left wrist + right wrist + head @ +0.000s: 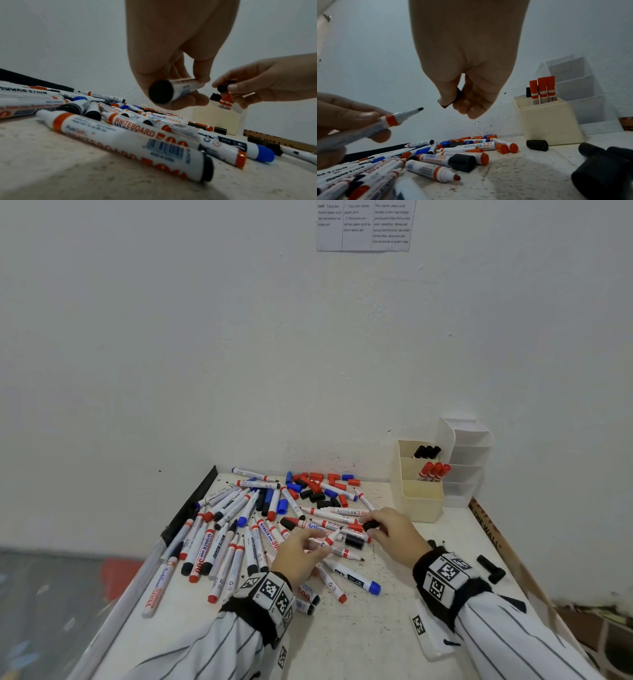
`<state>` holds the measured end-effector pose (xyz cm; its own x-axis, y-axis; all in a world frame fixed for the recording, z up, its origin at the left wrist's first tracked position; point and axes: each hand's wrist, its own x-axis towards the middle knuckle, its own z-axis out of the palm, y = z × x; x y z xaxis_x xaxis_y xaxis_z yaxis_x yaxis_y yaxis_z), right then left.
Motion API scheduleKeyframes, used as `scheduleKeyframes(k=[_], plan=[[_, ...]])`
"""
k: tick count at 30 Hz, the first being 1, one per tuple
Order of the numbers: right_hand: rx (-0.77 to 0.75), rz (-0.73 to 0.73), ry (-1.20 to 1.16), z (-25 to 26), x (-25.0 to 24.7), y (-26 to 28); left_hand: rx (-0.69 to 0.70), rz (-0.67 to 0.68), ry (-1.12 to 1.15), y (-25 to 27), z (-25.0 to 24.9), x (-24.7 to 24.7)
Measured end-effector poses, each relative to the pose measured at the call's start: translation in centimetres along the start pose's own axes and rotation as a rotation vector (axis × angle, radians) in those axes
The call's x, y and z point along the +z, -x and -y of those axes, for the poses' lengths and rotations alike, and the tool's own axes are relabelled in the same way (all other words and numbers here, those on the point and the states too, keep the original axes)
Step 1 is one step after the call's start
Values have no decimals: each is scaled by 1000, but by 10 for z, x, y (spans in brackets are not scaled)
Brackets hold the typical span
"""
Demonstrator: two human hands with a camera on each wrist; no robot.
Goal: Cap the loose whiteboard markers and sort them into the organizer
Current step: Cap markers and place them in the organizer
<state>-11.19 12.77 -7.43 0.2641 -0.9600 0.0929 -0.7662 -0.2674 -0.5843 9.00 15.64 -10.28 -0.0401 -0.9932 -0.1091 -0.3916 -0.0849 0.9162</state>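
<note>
Left hand [301,556] fingers [368,117] grip an uncapped marker [392,120] mid-barrel, tip toward the black cap [458,95] pinched by right hand [394,537] fingers, above the bench [394,628]. Both parts are likely light, rigid, smooth plastic cylinders; the barrel offers the firmest hold. Organizer [416,501]: beyond the right fingers.

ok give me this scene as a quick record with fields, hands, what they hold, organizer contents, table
left hand: holds an uncapped white marker with a red collar, tip toward the right hand
right hand: pinches a small black plastic cap
cap and tip: apart
cream plastic organizer: black-capped and red-capped markers in separate compartments
white table: loose markers and caps
</note>
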Motion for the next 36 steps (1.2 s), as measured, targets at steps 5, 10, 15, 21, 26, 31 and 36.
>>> scheduleKeyframes(k=[5,10,15,21,26,31,36], plan=[[-12,40,-63,10,6,9,73,33,-16,7,-5,8],[-33,74,-76,13,10,18,94,60,-41,13,-9,12],[22,147,-82,18,8,22,107,38,-108,16,-11,14],[162,33,-168,26,9,25,178,128,-263,19,-23,21],[222,3,-190,31,13,25,120,198,-276,22,-34,24],[190,-18,-250,29,13,27,-58,320,-105,26,-41,25],[136,3,-341,24,17,29,-190,396,107,28,-42,23]])
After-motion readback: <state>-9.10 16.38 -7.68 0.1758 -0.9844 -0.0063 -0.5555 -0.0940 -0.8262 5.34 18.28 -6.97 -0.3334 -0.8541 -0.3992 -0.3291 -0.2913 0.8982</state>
